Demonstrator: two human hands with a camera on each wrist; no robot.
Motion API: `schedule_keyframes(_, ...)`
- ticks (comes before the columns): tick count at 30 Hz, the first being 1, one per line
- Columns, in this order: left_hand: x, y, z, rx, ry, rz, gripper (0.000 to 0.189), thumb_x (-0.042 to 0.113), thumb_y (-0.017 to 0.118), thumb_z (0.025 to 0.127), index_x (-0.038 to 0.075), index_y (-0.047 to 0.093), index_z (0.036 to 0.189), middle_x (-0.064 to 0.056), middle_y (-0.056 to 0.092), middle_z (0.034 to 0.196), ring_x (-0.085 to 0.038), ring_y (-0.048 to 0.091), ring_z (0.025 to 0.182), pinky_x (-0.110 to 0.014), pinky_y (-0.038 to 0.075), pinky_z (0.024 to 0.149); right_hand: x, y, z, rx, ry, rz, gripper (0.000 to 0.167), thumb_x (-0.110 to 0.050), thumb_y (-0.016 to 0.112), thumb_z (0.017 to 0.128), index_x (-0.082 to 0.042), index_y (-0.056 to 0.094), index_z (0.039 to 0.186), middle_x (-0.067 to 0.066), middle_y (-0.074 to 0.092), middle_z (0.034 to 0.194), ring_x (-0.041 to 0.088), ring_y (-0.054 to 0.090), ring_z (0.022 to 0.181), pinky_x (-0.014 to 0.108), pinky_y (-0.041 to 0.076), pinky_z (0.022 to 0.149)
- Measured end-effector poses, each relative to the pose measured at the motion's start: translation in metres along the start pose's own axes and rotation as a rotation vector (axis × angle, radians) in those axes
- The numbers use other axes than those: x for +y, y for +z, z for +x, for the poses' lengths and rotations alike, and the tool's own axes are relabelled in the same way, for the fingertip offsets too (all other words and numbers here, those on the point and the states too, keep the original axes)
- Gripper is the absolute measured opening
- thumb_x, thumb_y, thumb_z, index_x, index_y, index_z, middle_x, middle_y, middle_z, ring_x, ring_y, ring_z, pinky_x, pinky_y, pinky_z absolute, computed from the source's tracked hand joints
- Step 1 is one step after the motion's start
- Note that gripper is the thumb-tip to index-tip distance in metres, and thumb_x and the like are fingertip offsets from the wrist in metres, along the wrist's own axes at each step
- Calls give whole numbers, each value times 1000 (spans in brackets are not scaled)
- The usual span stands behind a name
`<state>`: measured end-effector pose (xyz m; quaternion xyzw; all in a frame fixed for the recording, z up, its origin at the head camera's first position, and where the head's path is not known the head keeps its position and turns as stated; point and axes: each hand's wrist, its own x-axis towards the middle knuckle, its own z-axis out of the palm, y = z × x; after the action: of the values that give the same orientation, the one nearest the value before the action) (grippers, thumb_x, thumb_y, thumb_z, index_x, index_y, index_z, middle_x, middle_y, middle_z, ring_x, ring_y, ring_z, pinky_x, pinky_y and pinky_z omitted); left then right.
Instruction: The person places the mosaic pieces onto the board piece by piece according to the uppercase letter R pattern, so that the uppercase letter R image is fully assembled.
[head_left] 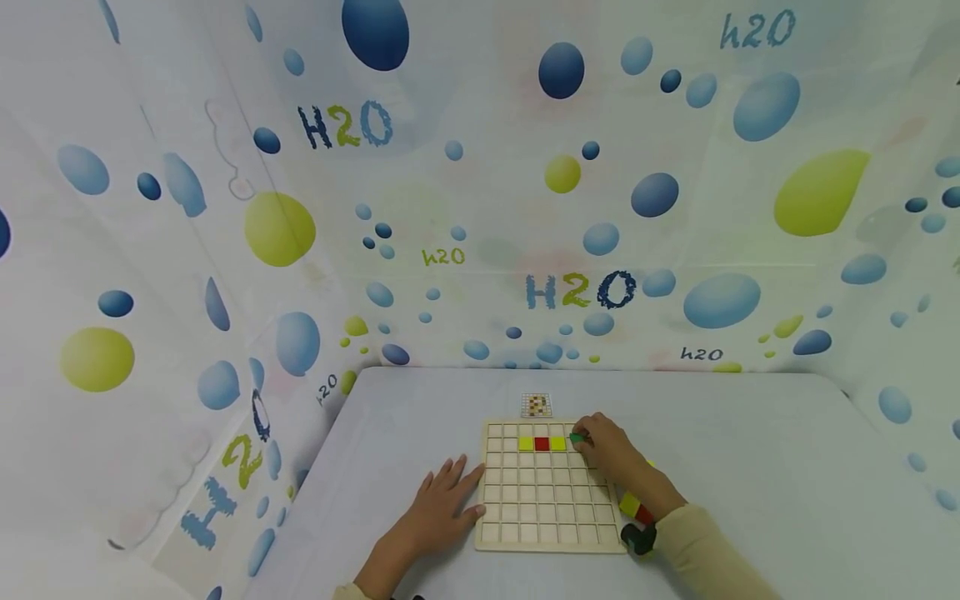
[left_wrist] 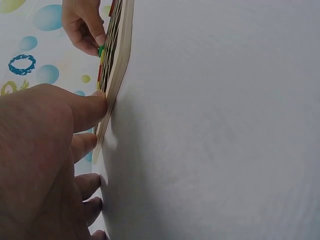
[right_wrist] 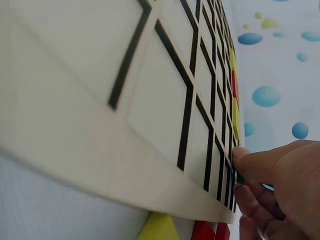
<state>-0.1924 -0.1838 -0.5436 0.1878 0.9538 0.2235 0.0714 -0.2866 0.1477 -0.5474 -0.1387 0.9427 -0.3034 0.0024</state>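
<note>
The bench (head_left: 750, 467) is big and pale, with spotty bubble curtains all around it. Its near edge is cut off at the bottom of the head view.

One flat wooden board (head_left: 551, 487) lies in the middle of the bench. It is nearly square and full of little square holes in rows. Its sides run straight away from the person and across.

The left hand (head_left: 442, 500) lies flat on the bench with its fingers straight and spread. The fingertips touch the left edge of the board. It holds nothing.

The right hand (head_left: 611, 454) reaches over the top right part of the board. Its fingers are curled and pinch one small green block (head_left: 576, 437). The hand hides most of this block, so its shape is hard to make out. The block sits at the board's second row from the far edge, just right of the coloured ones.

Three blocks sit in that row, side by side: yellow (head_left: 526, 444), red (head_left: 542, 444), yellow (head_left: 558, 444).

Loose blocks (head_left: 636, 508) lie by the board's right edge, partly hidden by the right arm. I cannot count them.

One tiny picture card (head_left: 536, 405) lies just past the board. Its pattern is too small to read.
</note>
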Motion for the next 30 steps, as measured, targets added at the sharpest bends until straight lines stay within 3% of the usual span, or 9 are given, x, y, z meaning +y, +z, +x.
schedule_keyframes(11,-3,1,1,-7,-10,1,67,48,60,106,20,41,163,-21,29,171,-47,24,159,-74,18,123,-10,-2,-2,-48,-48,-2,15,-7,73,99,-6,68,113,5,60,100,19,61,90,43,55,82)
schedule_keyframes(20,-6,4,3,-5,-6,4,67,49,59,106,21,41,164,-21,29,172,-47,24,159,-74,18,123,-12,-3,-5,-39,-7,23,10,-5,75,98,-11,67,100,2,58,96,16,58,87,38,52,79)
schedule_keyframes(25,-6,3,3,-4,1,-2,66,50,57,107,21,40,164,-21,29,172,-47,23,159,-74,17,123,-3,-10,-6,-47,12,45,8,-10,73,100,-13,72,108,1,62,105,16,61,95,41,57,89)
schedule_keyframes(30,-6,3,2,-4,4,-20,66,49,58,106,20,41,164,-22,29,171,-47,23,159,-75,17,123,18,-31,-9,-26,60,63,18,-16,69,104,-10,71,120,7,64,113,22,62,102,43,60,93)
